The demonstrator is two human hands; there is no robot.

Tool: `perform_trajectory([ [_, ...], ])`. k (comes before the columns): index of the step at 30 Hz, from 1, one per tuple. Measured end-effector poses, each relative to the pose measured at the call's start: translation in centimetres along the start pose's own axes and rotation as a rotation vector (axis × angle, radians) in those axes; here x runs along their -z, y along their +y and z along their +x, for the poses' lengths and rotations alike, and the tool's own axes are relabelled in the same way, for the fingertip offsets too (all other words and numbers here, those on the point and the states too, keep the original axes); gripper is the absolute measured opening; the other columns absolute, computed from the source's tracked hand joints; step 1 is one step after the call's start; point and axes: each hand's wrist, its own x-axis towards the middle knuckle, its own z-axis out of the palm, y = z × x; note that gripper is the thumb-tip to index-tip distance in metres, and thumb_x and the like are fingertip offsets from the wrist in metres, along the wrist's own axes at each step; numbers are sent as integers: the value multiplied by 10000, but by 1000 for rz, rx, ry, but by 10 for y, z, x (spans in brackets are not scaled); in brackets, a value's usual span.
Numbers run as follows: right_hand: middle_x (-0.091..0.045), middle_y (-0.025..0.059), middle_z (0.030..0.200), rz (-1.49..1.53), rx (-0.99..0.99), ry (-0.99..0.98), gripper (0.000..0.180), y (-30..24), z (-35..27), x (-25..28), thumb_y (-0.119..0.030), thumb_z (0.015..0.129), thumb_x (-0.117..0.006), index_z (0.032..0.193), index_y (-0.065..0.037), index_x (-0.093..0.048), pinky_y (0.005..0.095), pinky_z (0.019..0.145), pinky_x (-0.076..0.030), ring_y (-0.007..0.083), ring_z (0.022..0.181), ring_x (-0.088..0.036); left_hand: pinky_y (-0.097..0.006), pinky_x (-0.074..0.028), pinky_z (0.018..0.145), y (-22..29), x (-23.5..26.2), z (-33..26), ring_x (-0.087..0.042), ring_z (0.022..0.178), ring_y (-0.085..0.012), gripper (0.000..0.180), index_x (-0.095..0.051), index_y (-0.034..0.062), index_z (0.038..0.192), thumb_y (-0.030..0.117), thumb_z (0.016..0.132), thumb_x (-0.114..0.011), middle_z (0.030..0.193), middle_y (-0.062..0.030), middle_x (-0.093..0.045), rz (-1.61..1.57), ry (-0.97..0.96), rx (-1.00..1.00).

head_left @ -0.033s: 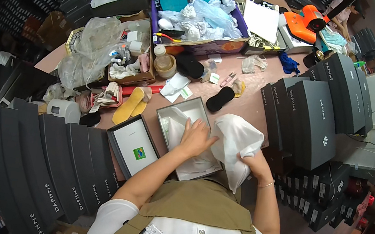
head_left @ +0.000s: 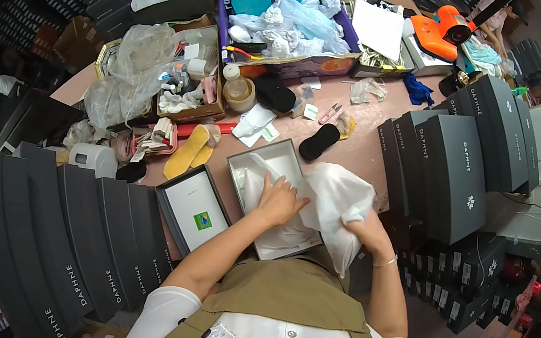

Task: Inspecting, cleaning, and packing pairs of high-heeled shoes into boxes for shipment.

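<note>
In front of me an open shoe box (head_left: 290, 154) holds loose white tissue paper (head_left: 284, 240). My left hand (head_left: 280, 201) is over the box, fingers spread on the tissue, with its thumb toward a white wrapper. That soft white wrapper (head_left: 339, 199), cloth or paper, is gripped at its right side by my right hand (head_left: 371, 233). It hangs over the box's right edge; whether anything is inside cannot be seen. To the left of the box lies its grey-rimmed lid (head_left: 187, 199), white inside with a small green sticker (head_left: 202, 220).
Dark shoe boxes stand in a row at the left (head_left: 85, 233) and in a stack at the right (head_left: 449, 173). Yellow insoles (head_left: 186, 150), a black pad (head_left: 320, 141), small pink snippers (head_left: 329, 114) and a glue jar (head_left: 238, 92) lie beyond. Farther back sits an orange tape dispenser (head_left: 434, 36).
The white wrapper has shifted slightly left, toward the box, and its folds have changed. My left hand has barely moved.
</note>
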Motion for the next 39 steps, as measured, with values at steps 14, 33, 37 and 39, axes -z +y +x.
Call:
perform_trajectory([
  [14, -383, 264, 1369, -1246, 450, -157, 623, 79, 99, -115, -268, 817, -639, 1344, -23, -415, 475, 1037, -326, 435, 1236, -390, -441, -403, 937, -70, -51, -130, -525, 1040, -328, 311, -552, -13, 1030, 159, 787, -643, 1032, -160, -563, -304, 910, 396],
  [33, -668, 237, 968, -493, -66, 77, 664, 72, 59, -45, -547, 837, -593, 1121, 53, -607, 388, 787, -521, 329, 865, -671, -307, -383, 973, -20, -63, -149, -507, 1126, -197, 504, -401, -27, 1329, 249, 941, -564, 1233, -120, -546, -919, 597, 348],
  [37, -625, 298, 1033, -611, 59, 139, 736, 88, 66, -72, -635, 785, -584, 1079, 38, -631, 438, 892, -468, 410, 987, -611, -315, -479, 829, -34, -55, -134, -570, 981, -178, 428, -458, -21, 1262, 258, 952, -553, 1126, -94, -589, -1461, 425, 485],
  [39, -623, 292, 1045, -602, 11, 173, 721, 91, 65, -74, -635, 775, -592, 1097, 9, -634, 429, 903, -465, 399, 997, -610, -313, -500, 776, -35, -58, -137, -581, 922, -174, 355, -492, -14, 1207, 235, 960, -543, 1071, -84, -593, -1457, 419, 391],
])
